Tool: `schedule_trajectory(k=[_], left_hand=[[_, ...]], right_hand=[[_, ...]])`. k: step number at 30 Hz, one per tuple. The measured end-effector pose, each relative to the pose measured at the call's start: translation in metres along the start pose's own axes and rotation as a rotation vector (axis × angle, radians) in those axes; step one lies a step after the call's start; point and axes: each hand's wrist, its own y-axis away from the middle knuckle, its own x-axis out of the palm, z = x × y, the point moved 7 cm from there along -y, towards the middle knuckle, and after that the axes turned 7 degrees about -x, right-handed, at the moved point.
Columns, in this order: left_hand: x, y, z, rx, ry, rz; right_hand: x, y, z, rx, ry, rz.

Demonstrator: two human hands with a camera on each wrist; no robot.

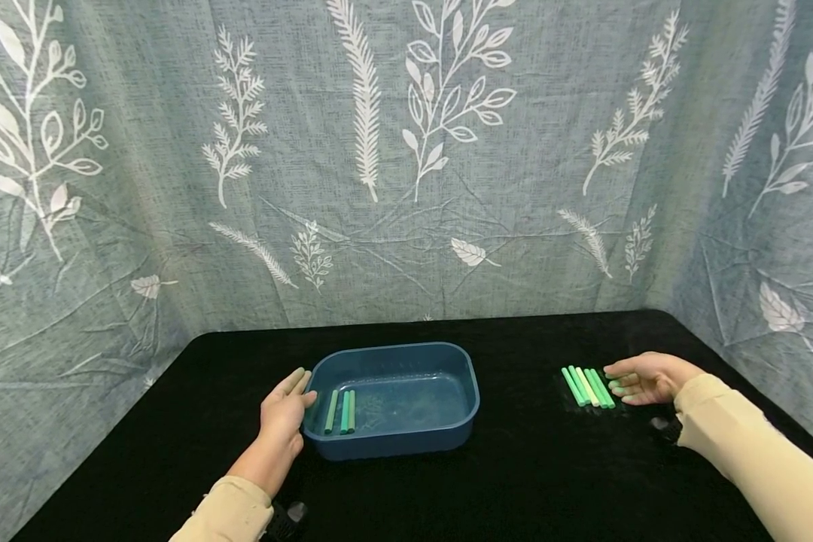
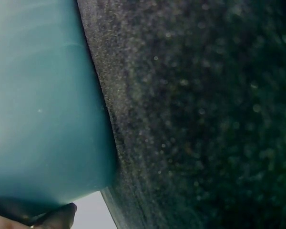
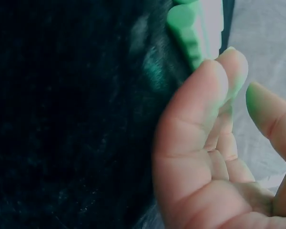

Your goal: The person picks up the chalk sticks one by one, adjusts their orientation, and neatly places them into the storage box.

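Your right hand (image 1: 650, 379) is half-open, empty, fingertips just beside the chalk-like sticks (image 1: 587, 386) on the counter (image 1: 522, 452) right of the bin (image 1: 406, 444); left hand (image 1: 283, 412), fingers near straight, touches the bin's left rim. Sticks look light, stiff, probably brittle: pinch mid-length, gently. Bin walls need clearance; open room inside, right of three sticks (image 1: 345, 412).

Black tabletop (image 1: 515, 482) with a blue basin (image 1: 406, 442) and a row of sticks (image 1: 588, 387)
Fuzzy, dark surface shows on both sides of the basin; to its right, well apart, green and pale-yellow sticks lie side by side.
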Motion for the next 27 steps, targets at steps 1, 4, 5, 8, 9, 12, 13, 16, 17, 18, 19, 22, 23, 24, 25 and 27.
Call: schedule_trajectory(k=[1, 4, 5, 8, 9, 12, 13, 16, 17, 18, 19, 22, 23, 24, 25, 27], left_hand=[[0.000, 0.000, 0.000, -0.001, 0.001, -0.001], [0.000, -0.001, 0.000, -0.001, 0.000, -0.005], [0.001, -0.001, 0.000, -0.004, -0.001, -0.006], [0.001, -0.001, 0.000, -0.004, -0.007, -0.004], [0.001, -0.001, 0.000, -0.003, -0.010, -0.003], [0.001, -0.002, 0.000, -0.002, -0.017, -0.005], [0.001, -0.002, 0.000, 0.000, -0.018, -0.006], [0.002, -0.002, -0.001, 0.014, -0.016, -0.006], [0.002, -0.001, -0.002, 0.018, -0.015, -0.006], [0.002, -0.001, -0.002, 0.024, -0.015, -0.006], [0.001, -0.001, -0.002, 0.025, -0.016, -0.008], [0.000, 0.000, -0.001, 0.023, -0.021, -0.007], [0.000, 0.000, -0.001, 0.021, -0.025, -0.005], [0.000, 0.000, -0.001, 0.020, -0.027, -0.002], [0.000, 0.000, -0.001, 0.017, -0.029, 0.001], [0.002, -0.001, -0.002, 0.015, -0.031, 0.009]], right_hand=[[-0.001, -0.001, -0.001, 0.004, 0.019, -0.007], [0.000, -0.003, -0.002, 0.013, 0.068, -0.021], [0.000, -0.003, -0.003, 0.018, 0.081, -0.029], [0.002, -0.005, -0.003, 0.031, 0.120, -0.043], [0.002, -0.006, -0.003, 0.034, 0.128, -0.050], [0.004, -0.008, -0.003, 0.042, 0.154, -0.065], [0.004, -0.008, -0.003, 0.045, 0.163, -0.071], [0.004, -0.011, -0.002, 0.060, 0.194, -0.088], [0.004, -0.012, -0.002, 0.065, 0.206, -0.094], [0.004, -0.013, -0.001, 0.069, 0.225, -0.098], [0.004, -0.014, -0.001, 0.075, 0.242, -0.098], [0.007, -0.015, 0.000, 0.083, 0.274, -0.096], [0.007, -0.015, 0.000, 0.084, 0.283, -0.097], [0.007, -0.015, 0.000, 0.084, 0.288, -0.093], [0.007, -0.014, 0.000, 0.083, 0.285, -0.089], [0.006, -0.013, 0.000, 0.080, 0.282, -0.087]])
